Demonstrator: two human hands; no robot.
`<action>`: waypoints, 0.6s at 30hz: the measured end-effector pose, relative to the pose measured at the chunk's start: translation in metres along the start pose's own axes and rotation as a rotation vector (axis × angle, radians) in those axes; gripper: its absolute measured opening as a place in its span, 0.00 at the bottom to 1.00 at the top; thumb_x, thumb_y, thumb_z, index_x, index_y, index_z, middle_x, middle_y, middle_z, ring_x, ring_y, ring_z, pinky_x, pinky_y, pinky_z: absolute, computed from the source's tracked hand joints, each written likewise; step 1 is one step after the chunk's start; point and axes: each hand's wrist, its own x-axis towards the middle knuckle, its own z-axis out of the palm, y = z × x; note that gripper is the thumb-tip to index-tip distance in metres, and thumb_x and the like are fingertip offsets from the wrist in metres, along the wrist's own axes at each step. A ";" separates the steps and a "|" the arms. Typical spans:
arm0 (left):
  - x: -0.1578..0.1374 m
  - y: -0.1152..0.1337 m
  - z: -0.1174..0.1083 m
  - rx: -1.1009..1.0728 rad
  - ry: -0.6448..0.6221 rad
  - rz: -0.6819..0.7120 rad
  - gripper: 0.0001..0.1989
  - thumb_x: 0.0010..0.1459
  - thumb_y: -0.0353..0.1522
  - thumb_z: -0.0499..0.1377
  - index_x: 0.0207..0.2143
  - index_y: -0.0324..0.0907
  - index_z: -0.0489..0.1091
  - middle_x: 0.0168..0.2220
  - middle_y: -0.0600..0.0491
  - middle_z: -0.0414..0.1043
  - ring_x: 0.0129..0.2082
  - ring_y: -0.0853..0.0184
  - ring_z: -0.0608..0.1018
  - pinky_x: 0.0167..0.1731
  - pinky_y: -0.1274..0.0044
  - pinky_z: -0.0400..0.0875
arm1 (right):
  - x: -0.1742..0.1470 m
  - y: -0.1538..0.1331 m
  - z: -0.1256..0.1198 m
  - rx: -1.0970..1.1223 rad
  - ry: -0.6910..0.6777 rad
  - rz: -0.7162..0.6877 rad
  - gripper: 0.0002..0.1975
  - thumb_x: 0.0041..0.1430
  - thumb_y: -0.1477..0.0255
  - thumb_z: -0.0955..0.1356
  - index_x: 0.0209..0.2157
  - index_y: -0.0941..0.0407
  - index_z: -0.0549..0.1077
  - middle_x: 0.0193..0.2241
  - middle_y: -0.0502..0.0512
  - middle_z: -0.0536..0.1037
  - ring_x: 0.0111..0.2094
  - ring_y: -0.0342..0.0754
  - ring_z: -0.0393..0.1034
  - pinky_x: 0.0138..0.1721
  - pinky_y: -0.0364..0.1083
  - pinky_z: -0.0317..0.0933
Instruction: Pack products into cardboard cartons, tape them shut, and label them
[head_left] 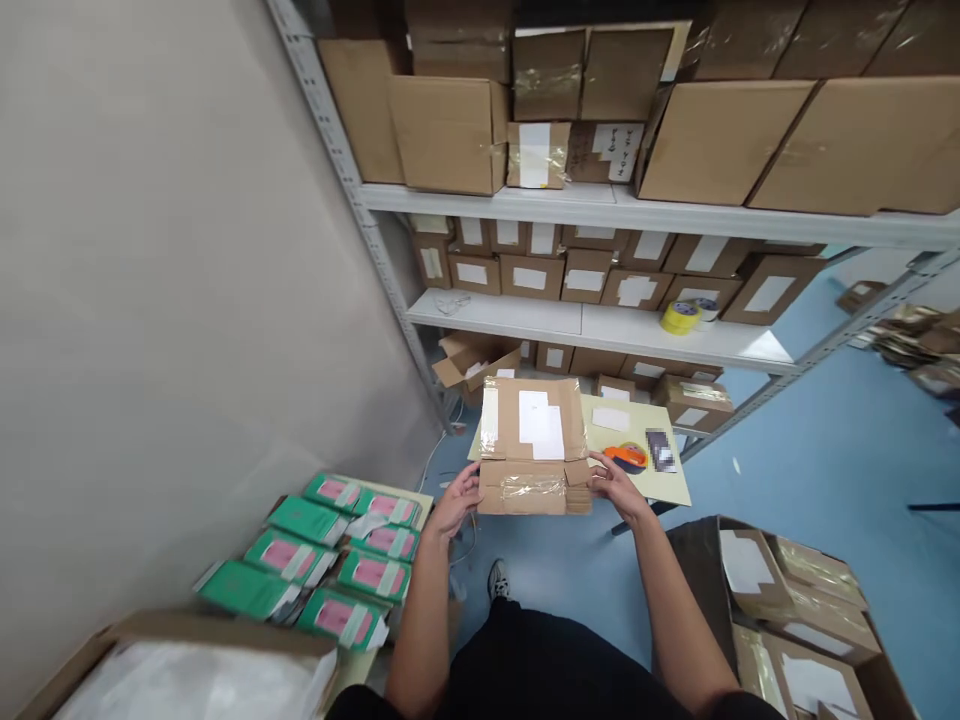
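Between my two hands is a brown cardboard box (517, 486), with clear tape across its near side and white paper labels on its top. My left hand (457, 503) is closed on its left end, fingers at the lower edge. On the opposite end, my right hand (616, 487) grips the near right corner, by some loose-looking cardboard flaps. The box is held over the near edge of a small pale yellow table (652, 408). An orange tape dispenser (627, 457) lies on that table, just beyond my right hand.
Shelving (525, 316) with many labelled boxes stands ahead; yellow tape rolls (681, 317) sit on it. Green packages (304, 521) are stacked at the left. A large carton (721, 640) of taped boxes is at the right. A white label (610, 419) and a dark pixelated item (661, 451) lie on the table.
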 end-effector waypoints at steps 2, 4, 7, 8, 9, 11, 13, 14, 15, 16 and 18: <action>0.039 0.012 -0.003 0.021 -0.051 -0.025 0.43 0.44 0.33 0.72 0.65 0.49 0.66 0.47 0.49 0.75 0.41 0.64 0.80 0.38 0.77 0.72 | 0.017 -0.009 -0.003 -0.014 0.059 0.011 0.34 0.45 0.70 0.75 0.57 0.48 0.73 0.34 0.48 0.76 0.37 0.49 0.74 0.37 0.48 0.71; 0.076 0.024 -0.004 0.044 -0.093 -0.047 0.43 0.44 0.32 0.71 0.65 0.48 0.67 0.46 0.49 0.75 0.41 0.65 0.79 0.37 0.78 0.72 | 0.034 -0.014 -0.004 -0.023 0.134 0.007 0.32 0.45 0.69 0.76 0.55 0.47 0.73 0.34 0.48 0.76 0.38 0.50 0.74 0.37 0.48 0.72; 0.123 0.040 -0.001 0.084 -0.120 -0.054 0.41 0.44 0.30 0.70 0.63 0.48 0.69 0.46 0.49 0.75 0.38 0.67 0.78 0.34 0.79 0.70 | 0.056 -0.013 -0.003 -0.014 0.249 -0.025 0.32 0.45 0.68 0.76 0.55 0.47 0.73 0.34 0.48 0.76 0.37 0.50 0.74 0.36 0.49 0.72; 0.137 0.043 0.000 0.100 -0.124 -0.052 0.40 0.43 0.30 0.69 0.62 0.48 0.69 0.47 0.49 0.74 0.38 0.68 0.78 0.32 0.80 0.69 | 0.062 -0.012 -0.002 -0.008 0.284 -0.034 0.32 0.44 0.69 0.75 0.55 0.47 0.73 0.35 0.49 0.77 0.36 0.50 0.75 0.35 0.49 0.72; 0.149 0.046 0.001 0.117 -0.125 -0.048 0.40 0.42 0.29 0.68 0.62 0.48 0.70 0.47 0.49 0.74 0.37 0.68 0.77 0.31 0.81 0.68 | 0.068 -0.009 -0.002 -0.002 0.312 -0.040 0.33 0.44 0.69 0.75 0.55 0.47 0.73 0.35 0.49 0.77 0.36 0.50 0.75 0.35 0.49 0.72; 0.170 0.048 0.003 0.154 -0.120 -0.045 0.40 0.42 0.28 0.67 0.61 0.47 0.70 0.48 0.50 0.74 0.37 0.69 0.77 0.30 0.82 0.67 | 0.081 -0.004 -0.004 0.009 0.346 -0.045 0.33 0.43 0.70 0.75 0.55 0.47 0.73 0.36 0.50 0.77 0.35 0.50 0.75 0.35 0.49 0.72; 0.187 0.046 0.003 0.187 -0.105 -0.044 0.40 0.42 0.28 0.66 0.62 0.47 0.70 0.47 0.50 0.74 0.36 0.69 0.77 0.31 0.81 0.67 | 0.095 0.002 -0.010 0.023 0.363 -0.038 0.34 0.42 0.70 0.74 0.55 0.47 0.73 0.37 0.51 0.78 0.35 0.50 0.75 0.35 0.50 0.73; 0.196 0.044 0.004 0.203 -0.095 -0.044 0.40 0.42 0.28 0.65 0.62 0.46 0.70 0.46 0.50 0.74 0.36 0.69 0.77 0.31 0.81 0.67 | 0.103 0.006 -0.015 0.029 0.367 -0.030 0.34 0.42 0.70 0.74 0.55 0.47 0.73 0.37 0.51 0.78 0.35 0.50 0.75 0.35 0.50 0.73; 0.204 0.042 0.004 0.218 -0.086 -0.043 0.41 0.41 0.27 0.64 0.62 0.46 0.70 0.46 0.50 0.75 0.35 0.69 0.77 0.31 0.81 0.67 | 0.112 0.009 -0.020 0.032 0.370 -0.020 0.34 0.41 0.70 0.73 0.55 0.48 0.73 0.37 0.51 0.78 0.36 0.51 0.76 0.35 0.50 0.73; 0.212 0.039 0.006 0.234 -0.073 -0.040 0.41 0.41 0.27 0.63 0.62 0.46 0.70 0.45 0.50 0.75 0.34 0.69 0.76 0.31 0.81 0.67 | 0.121 0.014 -0.026 0.030 0.373 -0.011 0.34 0.41 0.70 0.73 0.55 0.49 0.73 0.37 0.51 0.78 0.36 0.51 0.76 0.36 0.51 0.73; 0.227 0.030 0.012 0.264 -0.040 -0.029 0.40 0.40 0.26 0.62 0.61 0.46 0.70 0.44 0.51 0.75 0.33 0.69 0.76 0.31 0.80 0.67 | 0.140 0.025 -0.038 -0.001 0.378 0.001 0.34 0.42 0.69 0.71 0.56 0.50 0.72 0.38 0.52 0.78 0.38 0.53 0.77 0.40 0.53 0.73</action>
